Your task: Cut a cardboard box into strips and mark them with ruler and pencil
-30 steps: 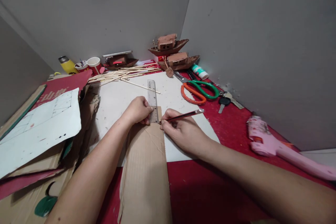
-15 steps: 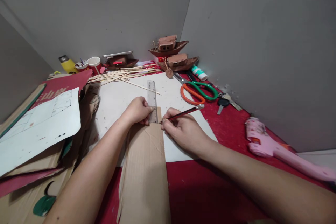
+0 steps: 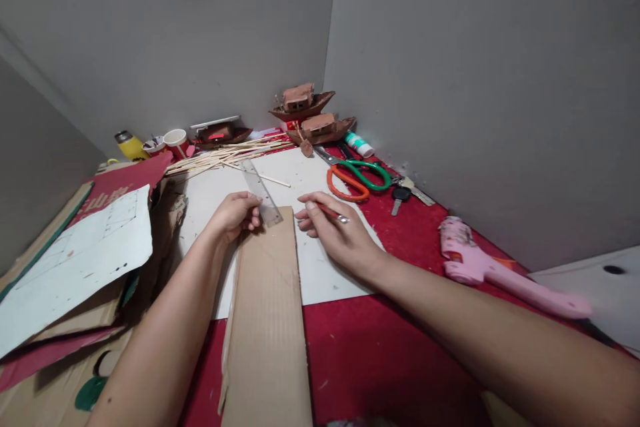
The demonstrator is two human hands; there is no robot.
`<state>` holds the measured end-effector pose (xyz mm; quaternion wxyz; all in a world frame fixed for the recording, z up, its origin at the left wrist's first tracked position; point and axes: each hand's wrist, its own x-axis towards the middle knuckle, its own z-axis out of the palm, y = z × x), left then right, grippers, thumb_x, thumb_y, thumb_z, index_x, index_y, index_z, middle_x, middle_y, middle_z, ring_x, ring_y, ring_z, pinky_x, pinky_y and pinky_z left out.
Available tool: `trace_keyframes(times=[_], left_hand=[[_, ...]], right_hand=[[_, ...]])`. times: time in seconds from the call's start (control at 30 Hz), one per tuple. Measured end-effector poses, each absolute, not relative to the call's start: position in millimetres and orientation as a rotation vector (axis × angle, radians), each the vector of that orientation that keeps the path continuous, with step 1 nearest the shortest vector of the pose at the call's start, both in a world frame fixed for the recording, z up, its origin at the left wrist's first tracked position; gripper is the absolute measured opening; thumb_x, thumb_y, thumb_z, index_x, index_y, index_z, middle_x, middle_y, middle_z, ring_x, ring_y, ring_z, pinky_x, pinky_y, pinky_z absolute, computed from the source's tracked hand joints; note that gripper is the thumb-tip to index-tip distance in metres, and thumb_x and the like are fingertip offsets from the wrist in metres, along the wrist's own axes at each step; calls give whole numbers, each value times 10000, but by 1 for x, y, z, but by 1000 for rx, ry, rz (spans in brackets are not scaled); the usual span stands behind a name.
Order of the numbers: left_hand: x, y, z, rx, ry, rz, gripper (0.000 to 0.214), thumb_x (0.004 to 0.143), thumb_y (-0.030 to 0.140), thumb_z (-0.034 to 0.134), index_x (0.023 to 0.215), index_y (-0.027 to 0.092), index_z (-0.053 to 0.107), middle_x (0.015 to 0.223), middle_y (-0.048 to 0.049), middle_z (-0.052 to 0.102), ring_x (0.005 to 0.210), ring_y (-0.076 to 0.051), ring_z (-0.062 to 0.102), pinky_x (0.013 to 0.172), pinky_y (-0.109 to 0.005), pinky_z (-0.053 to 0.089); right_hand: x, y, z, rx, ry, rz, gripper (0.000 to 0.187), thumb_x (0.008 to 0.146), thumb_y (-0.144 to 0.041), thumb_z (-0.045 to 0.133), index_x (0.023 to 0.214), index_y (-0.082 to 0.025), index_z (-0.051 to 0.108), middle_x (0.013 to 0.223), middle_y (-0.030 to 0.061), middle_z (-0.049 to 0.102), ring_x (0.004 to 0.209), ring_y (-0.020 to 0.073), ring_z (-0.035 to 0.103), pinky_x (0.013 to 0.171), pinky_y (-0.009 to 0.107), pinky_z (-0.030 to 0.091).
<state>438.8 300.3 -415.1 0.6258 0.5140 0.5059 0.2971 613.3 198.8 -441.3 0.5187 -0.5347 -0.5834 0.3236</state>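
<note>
My left hand is closed on the edge of a clear ruler, which slants over the far end of a cardboard strip. Right of that end, my right hand grips a dark pencil between thumb and fingers, its blunt end pointing right. The pencil's tip is hard to make out. The strip runs from a white sheet toward me over the red tabletop.
Scissors, keys and a pink glue gun lie to the right. Behind are thin sticks, model boats and paper cups. At left, a drawn-on paper tops stacked cardboard.
The ruler has turned from nearly upright to a leftward slant, and my left hand moved left with it. My right hand has drawn the pencil away from the cardboard. The view has shifted slightly right.
</note>
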Motion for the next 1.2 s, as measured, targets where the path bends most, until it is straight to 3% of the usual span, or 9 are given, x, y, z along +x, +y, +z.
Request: trace_keyframes(times=[0.33,0.5,0.73,0.87,1.0,1.2], left_hand=[[420,275,-399,975,1304,1136,202,727,155,634,606,172,473,463,55,497,472,-80,553,540,-172,474],[407,234,-402,827,1311,1155,255,770,169,634,587,177,456,471,57,473,470,-66,523,596,-174,489],[431,199,-407,716,1197,1061,231,786,156,606,603,176,467,484,47,499,522,-86,580,688,-226,524],[425,203,-404,841,1226,1006,199,729,209,670,650,176,490,461,53,522,478,-89,569,589,-200,499],[411,214,-401,961,1262,942,195,693,235,692,683,171,508,471,54,535,438,-83,547,516,-194,483],[419,218,-409,1038,1278,714,129,742,193,627,695,160,512,501,30,563,389,-93,532,444,-223,488]], right_hand=[[614,199,-440,-1336,-1620,614,262,946,-272,403,1116,-155,564,867,101,684,787,207,640,710,314,492],[611,198,-439,-1360,-1662,608,291,942,-269,406,1139,-141,577,900,117,699,806,217,652,706,317,484],[623,209,-434,-1487,-1661,490,319,897,-212,448,1160,-123,606,1031,146,707,944,258,653,834,362,477],[631,216,-434,-1564,-1669,470,337,879,-166,444,1167,-107,607,994,150,714,916,269,661,802,367,486],[632,214,-427,-1705,-1742,426,349,896,-160,432,1196,-146,609,1139,169,684,1044,311,633,852,403,472],[632,207,-411,-1938,-1881,368,359,900,-156,415,1206,-144,603,1159,188,675,1068,341,629,846,418,475]])
